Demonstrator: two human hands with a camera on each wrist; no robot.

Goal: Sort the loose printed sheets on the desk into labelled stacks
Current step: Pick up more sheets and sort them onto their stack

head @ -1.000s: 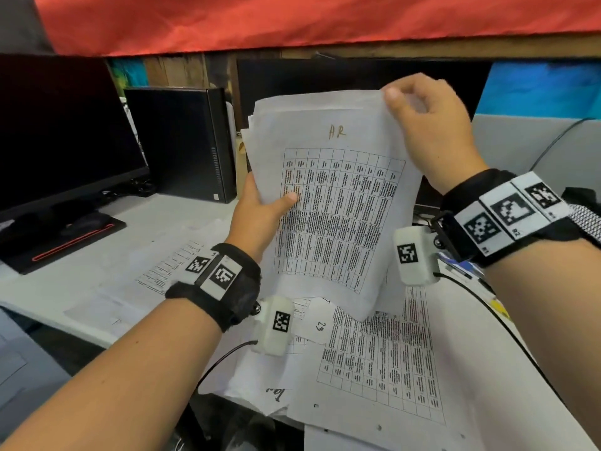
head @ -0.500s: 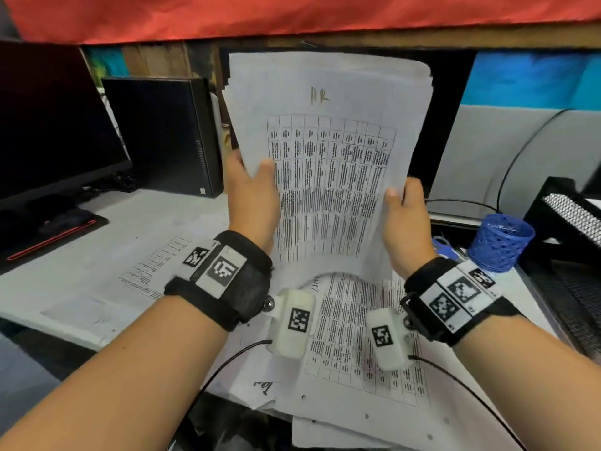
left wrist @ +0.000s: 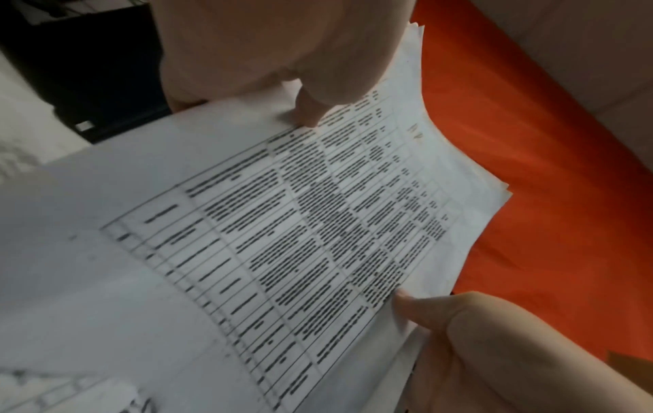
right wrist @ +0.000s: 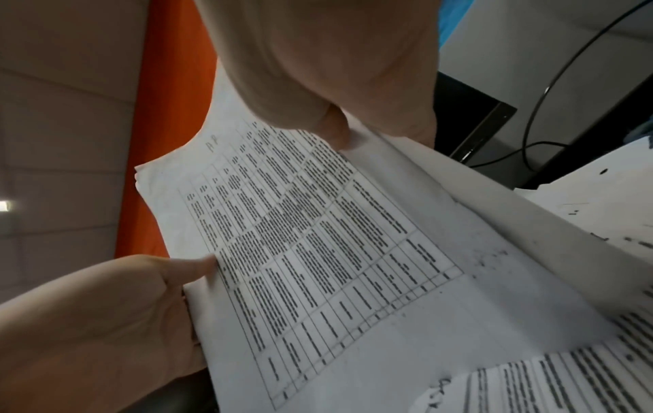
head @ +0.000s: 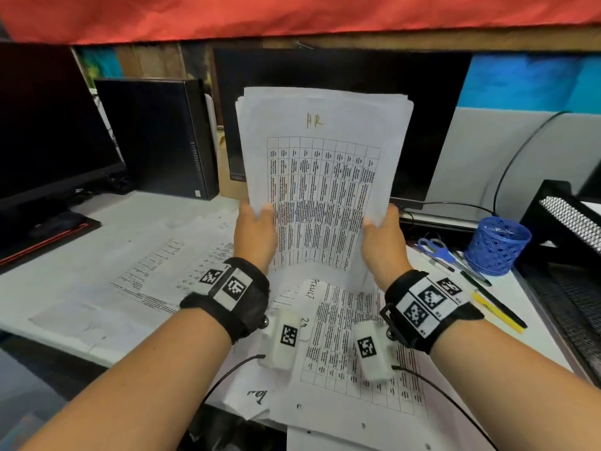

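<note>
Desk strewn with loose sheets

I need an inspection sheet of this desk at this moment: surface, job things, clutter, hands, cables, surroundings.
Surface: white desk, much covered by paper.
Job's things: HR-marked stack held upright; loose printed sheets lying below.
Clutter: blue pen cup, scissors, pens.
Grippers: left hand and right hand grip the stack's lower edges.
Cables: black cable behind the cup.
Surroundings: monitor, computer case, red cloth.
</note>
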